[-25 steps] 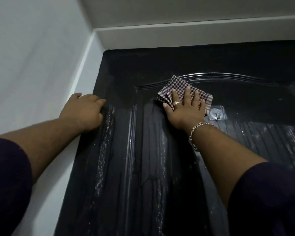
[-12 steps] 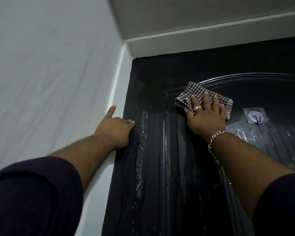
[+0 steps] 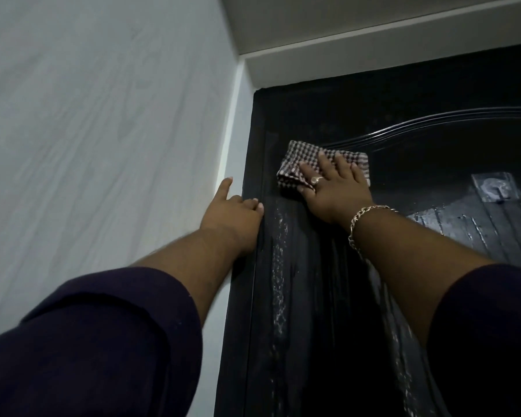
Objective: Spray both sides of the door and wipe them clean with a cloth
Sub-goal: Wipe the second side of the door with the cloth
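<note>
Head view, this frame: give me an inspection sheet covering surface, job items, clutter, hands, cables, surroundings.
Surface: black panelled door, wet, with whitish spray streaks running down its left part.
Job's things: checked cloth, folded, flat against the door near the upper left of the arched panel; no spray bottle in view.
Clutter: clear adhesive hook stuck on the door, right of the cloth.
Hands: right hand presses the cloth with straight fingers, wearing a ring and chain bracelet; left hand rests at the door's left edge, index finger extended along the frame.
Cables: nothing seen.
Surroundings: pale wall on the left, white frame strip above the door.
</note>
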